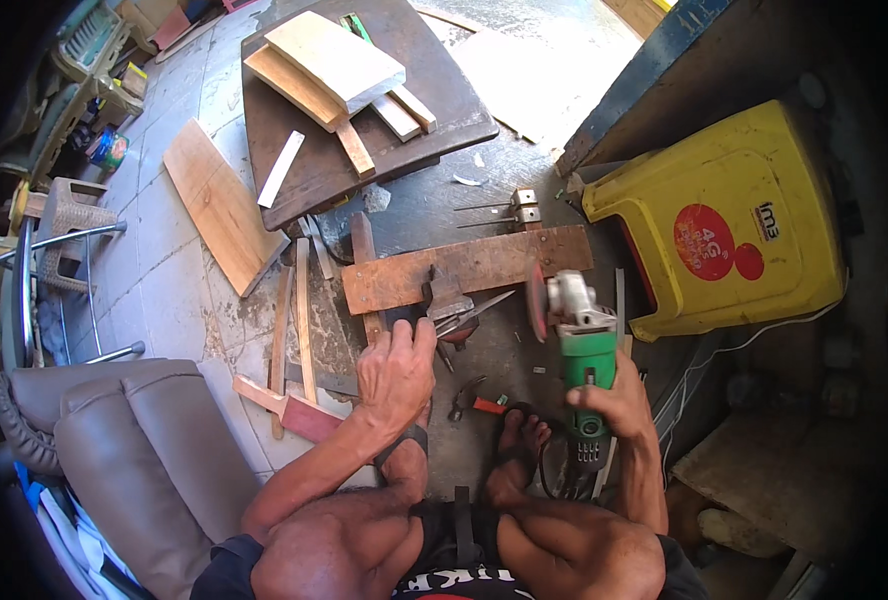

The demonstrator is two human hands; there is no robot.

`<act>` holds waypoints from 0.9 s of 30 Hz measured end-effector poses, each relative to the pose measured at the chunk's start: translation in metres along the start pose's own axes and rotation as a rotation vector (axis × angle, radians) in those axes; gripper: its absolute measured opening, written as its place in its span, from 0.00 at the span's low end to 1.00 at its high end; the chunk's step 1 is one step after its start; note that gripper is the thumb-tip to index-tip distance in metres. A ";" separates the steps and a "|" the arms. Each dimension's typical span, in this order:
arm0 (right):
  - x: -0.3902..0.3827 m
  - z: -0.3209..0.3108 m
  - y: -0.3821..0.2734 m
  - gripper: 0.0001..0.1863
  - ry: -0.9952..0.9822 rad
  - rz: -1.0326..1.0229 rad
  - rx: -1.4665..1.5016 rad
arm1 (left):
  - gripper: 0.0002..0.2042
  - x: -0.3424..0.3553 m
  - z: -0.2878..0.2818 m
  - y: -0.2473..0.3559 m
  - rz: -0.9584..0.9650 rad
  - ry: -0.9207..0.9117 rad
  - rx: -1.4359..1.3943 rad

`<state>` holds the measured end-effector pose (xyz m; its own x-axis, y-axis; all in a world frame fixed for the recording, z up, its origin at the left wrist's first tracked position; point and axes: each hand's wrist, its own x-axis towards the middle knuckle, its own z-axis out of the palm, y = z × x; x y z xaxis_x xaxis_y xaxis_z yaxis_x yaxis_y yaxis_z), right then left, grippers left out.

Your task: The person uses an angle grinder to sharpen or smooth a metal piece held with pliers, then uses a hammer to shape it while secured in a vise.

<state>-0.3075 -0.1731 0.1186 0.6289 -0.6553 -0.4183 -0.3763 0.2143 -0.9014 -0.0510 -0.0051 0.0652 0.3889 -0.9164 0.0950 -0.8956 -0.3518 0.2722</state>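
Note:
My right hand is wrapped round the body of a green angle grinder, with the thumb across its front. The grinder's reddish disc stands on edge, apart from the metal pieces left of it. Beside a small dark metal vise on a worn wooden plank, my left hand has its fingers curled down. What they grip, if anything, is hidden. A pointed metal blade juts rightward from the vise. Below lies a hammer with a red handle end, near my feet.
A yellow plastic stool lies on its side at right, with a white cable nearby. Ahead, a dark low table carries stacked boards. Wood strips and a wide board lie left, beyond a brown padded seat.

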 end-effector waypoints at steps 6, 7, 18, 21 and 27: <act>-0.015 -0.002 0.040 0.38 -0.158 0.200 0.549 | 0.13 -0.003 -0.001 0.013 -0.044 0.016 -0.135; -0.019 0.000 0.044 0.39 -0.170 0.220 0.551 | 0.14 -0.002 -0.001 0.014 -0.046 0.024 -0.143; -0.016 0.024 0.045 0.33 -0.309 0.277 0.478 | 0.19 -0.004 0.006 0.022 -0.034 -0.018 0.002; -0.017 0.027 0.044 0.33 -0.293 0.288 0.488 | 0.16 -0.006 0.006 0.025 -0.070 -0.040 0.000; -0.017 0.025 0.047 0.33 -0.295 0.279 0.494 | 0.23 -0.009 0.014 0.020 -0.043 -0.103 0.029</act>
